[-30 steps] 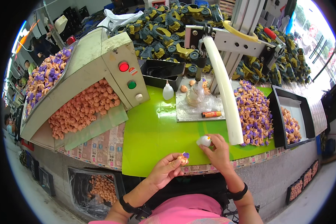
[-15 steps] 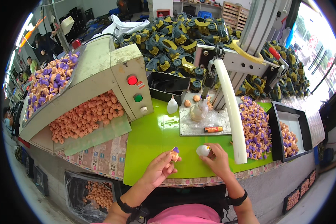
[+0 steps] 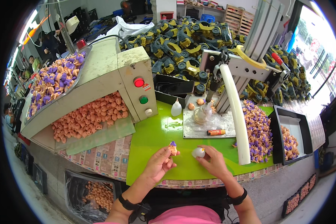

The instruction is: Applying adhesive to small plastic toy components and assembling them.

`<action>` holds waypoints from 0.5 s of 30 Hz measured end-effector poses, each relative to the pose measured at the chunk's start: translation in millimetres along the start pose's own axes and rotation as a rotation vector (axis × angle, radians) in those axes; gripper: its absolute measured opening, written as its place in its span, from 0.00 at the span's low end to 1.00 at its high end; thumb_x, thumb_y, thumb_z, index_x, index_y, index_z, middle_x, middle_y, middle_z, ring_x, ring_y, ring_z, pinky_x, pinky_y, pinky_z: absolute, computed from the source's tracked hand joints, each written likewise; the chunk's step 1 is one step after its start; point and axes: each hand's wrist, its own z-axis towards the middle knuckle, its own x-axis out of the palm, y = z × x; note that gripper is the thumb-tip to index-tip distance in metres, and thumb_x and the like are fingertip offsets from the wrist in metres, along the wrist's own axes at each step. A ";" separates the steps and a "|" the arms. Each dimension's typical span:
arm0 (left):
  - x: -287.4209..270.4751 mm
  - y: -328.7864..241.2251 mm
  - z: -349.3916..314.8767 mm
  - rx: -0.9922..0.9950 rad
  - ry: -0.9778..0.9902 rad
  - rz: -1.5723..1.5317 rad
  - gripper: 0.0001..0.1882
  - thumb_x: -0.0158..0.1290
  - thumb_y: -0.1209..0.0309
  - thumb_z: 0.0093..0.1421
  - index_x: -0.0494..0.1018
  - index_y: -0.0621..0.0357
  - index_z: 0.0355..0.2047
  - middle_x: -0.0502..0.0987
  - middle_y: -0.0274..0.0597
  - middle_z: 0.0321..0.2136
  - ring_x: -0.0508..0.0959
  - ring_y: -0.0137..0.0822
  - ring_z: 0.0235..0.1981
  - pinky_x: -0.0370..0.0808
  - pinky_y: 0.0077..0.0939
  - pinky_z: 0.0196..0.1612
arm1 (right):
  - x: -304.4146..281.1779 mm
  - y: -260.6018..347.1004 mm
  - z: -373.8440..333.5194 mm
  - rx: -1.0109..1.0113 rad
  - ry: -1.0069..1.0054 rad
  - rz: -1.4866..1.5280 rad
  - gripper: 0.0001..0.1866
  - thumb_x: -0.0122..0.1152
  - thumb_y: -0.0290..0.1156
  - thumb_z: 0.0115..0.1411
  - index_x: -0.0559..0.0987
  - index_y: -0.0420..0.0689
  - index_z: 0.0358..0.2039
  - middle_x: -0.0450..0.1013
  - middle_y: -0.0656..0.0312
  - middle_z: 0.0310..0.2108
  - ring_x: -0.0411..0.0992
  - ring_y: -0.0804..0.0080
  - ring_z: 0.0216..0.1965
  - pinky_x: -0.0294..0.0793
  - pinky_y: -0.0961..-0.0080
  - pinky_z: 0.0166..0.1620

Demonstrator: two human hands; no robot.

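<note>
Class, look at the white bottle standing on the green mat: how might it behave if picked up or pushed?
The white bottle has cloudy, plastic-looking walls, so it would probably give when squeezed. It stands taller than it is wide, so a push near its pointed tip might topple it. Its rounded sides suggest it could roll if knocked down.

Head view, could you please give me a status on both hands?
Left hand pinching purple-topped figure. Right hand holding small whitish bottle. Curved white tube to right hand's right, possible obstacle.
</note>
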 end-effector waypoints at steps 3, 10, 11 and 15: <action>-3.0 -4.5 -1.2 0.028 -0.015 -0.013 0.12 0.47 0.66 0.66 0.70 0.57 0.47 0.75 0.43 0.40 0.68 0.21 0.21 0.76 0.24 0.34 | 3.5 -11.8 6.1 -0.197 -0.094 -0.116 0.24 0.63 0.26 0.52 0.72 0.40 0.50 0.73 0.54 0.37 0.72 0.72 0.32 0.72 0.76 0.34; -5.7 -13.8 12.4 0.053 0.012 0.063 0.13 0.48 0.65 0.66 0.70 0.56 0.48 0.76 0.39 0.41 0.68 0.19 0.19 0.76 0.23 0.35 | -22.5 -0.6 -1.0 -0.068 -0.063 -0.084 0.28 0.63 0.23 0.50 0.70 0.42 0.54 0.71 0.58 0.45 0.70 0.74 0.33 0.71 0.78 0.33; -3.4 -17.2 16.2 0.060 0.011 0.110 0.14 0.48 0.64 0.66 0.70 0.56 0.48 0.76 0.38 0.41 0.68 0.18 0.19 0.76 0.23 0.35 | -36.3 -1.6 -1.7 -0.116 -0.173 -0.088 0.29 0.64 0.23 0.50 0.69 0.42 0.55 0.70 0.58 0.46 0.70 0.75 0.33 0.71 0.79 0.33; 2.4 -26.4 32.2 0.080 0.039 0.184 0.14 0.49 0.63 0.66 0.70 0.55 0.48 0.76 0.34 0.40 0.67 0.18 0.20 0.75 0.22 0.34 | -71.9 89.0 8.6 -0.367 -0.622 -0.123 0.30 0.70 0.26 0.45 0.71 0.39 0.51 0.70 0.53 0.45 0.68 0.71 0.34 0.70 0.74 0.37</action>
